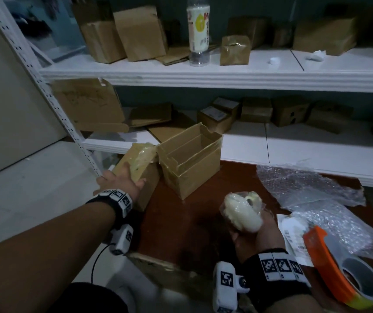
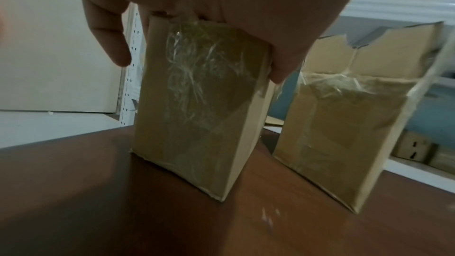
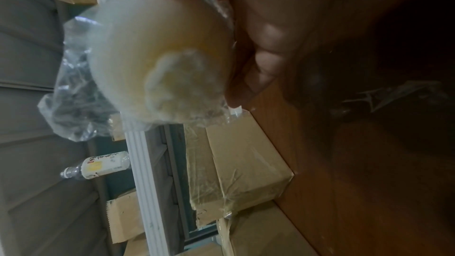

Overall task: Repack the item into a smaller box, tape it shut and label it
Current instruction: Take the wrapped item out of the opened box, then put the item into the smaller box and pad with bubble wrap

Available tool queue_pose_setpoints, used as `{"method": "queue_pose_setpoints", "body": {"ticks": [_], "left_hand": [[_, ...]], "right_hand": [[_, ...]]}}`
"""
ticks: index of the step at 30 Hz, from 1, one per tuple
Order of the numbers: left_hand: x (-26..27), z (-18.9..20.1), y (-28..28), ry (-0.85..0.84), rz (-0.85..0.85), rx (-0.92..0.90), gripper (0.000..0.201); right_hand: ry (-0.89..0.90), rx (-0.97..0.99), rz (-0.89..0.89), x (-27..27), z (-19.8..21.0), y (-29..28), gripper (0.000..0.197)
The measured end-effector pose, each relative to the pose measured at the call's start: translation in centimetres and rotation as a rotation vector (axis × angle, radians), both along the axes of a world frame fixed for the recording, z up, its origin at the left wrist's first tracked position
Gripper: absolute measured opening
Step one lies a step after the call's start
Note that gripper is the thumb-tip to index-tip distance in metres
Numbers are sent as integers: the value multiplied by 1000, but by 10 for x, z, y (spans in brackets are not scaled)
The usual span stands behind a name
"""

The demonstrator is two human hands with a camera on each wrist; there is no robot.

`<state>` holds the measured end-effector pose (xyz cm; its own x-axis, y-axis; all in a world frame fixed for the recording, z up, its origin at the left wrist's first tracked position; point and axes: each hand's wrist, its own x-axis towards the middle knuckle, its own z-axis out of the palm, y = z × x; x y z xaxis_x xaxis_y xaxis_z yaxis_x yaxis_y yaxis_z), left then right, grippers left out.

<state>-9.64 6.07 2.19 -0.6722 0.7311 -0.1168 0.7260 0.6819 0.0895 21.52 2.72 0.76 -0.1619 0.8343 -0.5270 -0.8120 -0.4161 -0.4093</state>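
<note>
A small taped cardboard box [image 1: 143, 177] stands at the back left of the brown table [image 1: 187, 224]. My left hand [image 1: 124, 179] grips its top from above. In the left wrist view my left hand [image 2: 199, 69] spans the small box [image 2: 197, 108], thumb on one side and fingers on the other. Right beside it stands a larger open box [image 1: 192, 161], flaps up; its visible interior looks empty. My right hand [image 1: 251, 233] holds a cream plush item in clear plastic [image 1: 242, 211] above the table. The right wrist view shows the plush item [image 3: 160, 61] against my fingers [image 3: 265, 46].
Bubble wrap [image 1: 305, 184] lies on the table at the right. A printed label sheet [image 1: 291, 240] and an orange tape dispenser [image 1: 330, 267] sit at the near right. White shelves [image 1: 203, 75] behind hold several boxes and a bottle [image 1: 199, 30].
</note>
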Motion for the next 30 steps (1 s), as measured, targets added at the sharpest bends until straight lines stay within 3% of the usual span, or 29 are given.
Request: {"method": "queue_pose_setpoints", "body": {"ticks": [15, 22, 24, 27, 30], "left_hand": [[-13, -7, 62, 11, 5, 58, 78], [-20, 15, 55, -26, -75, -60, 100], [-9, 31, 42, 118, -175, 62, 98], [21, 51, 22, 265, -499, 365, 91], [57, 58, 20, 237, -780, 291, 101]], "right_hand": [[-14, 19, -35, 1, -13, 16, 37], [-63, 27, 6, 9, -12, 11, 36], [-55, 38, 17, 12, -9, 9, 34], [-33, 58, 30, 13, -1, 6, 35], [2, 36, 22, 17, 7, 2, 46]]}}
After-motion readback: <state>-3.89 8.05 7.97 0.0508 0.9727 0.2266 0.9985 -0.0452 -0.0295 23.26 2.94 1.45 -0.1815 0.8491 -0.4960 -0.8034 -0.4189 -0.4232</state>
